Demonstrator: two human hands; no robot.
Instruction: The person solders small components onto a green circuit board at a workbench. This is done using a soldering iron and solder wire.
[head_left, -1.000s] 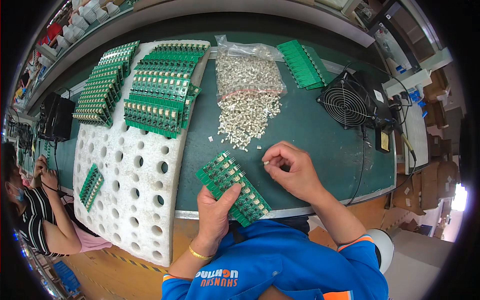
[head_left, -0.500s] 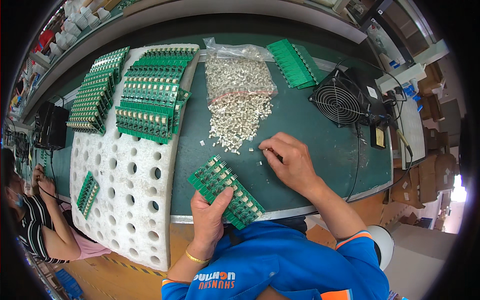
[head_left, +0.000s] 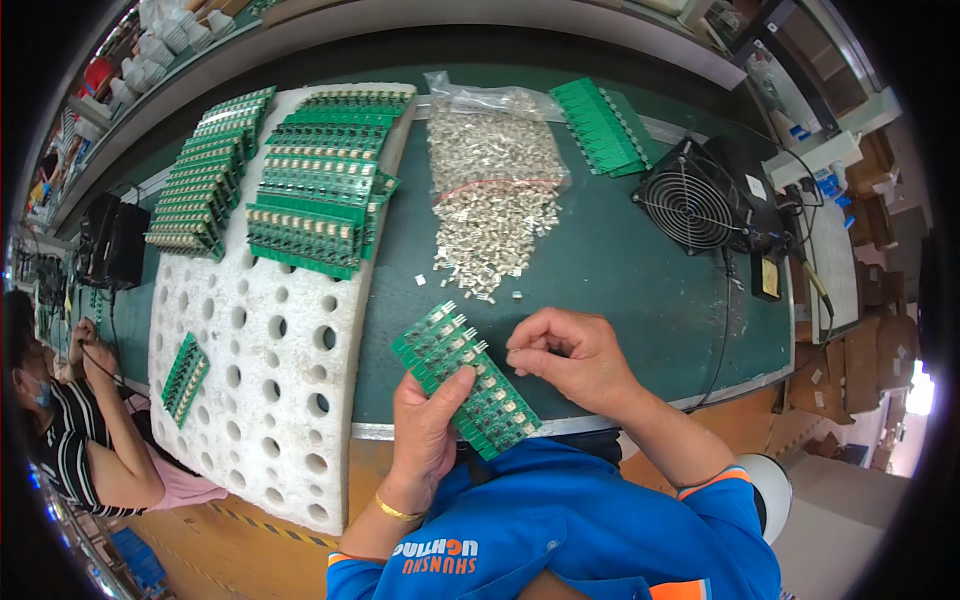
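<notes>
My left hand (head_left: pixel 425 430) grips a green circuit board panel (head_left: pixel 500 405) at its left side, thumb on top; white connectors with pins stand along its upper left part. Just right of that panel, my right hand (head_left: pixel 570 365) pinches a tiny pale connector (head_left: pixel 512 352), partly hidden by the fingertips. Beyond both hands lies a heap of small white connectors (head_left: pixel 485 250), spilling from an open clear plastic bag (head_left: pixel 492 140).
Stacked boards (head_left: pixel 310 175) and one separate board (head_left: pixel 185 375) lie on a holed foam sheet (head_left: pixel 250 400) at left. More boards (head_left: pixel 600 125) lie behind. A black fan (head_left: pixel 690 200) and soldering iron (head_left: pixel 815 290) stand right. A co-worker (head_left: pixel 90 450) works at far left.
My right hand reached toward the heap half a second ago and has since come down and left, beside the board. My left hand keeps its hold on the panel.
</notes>
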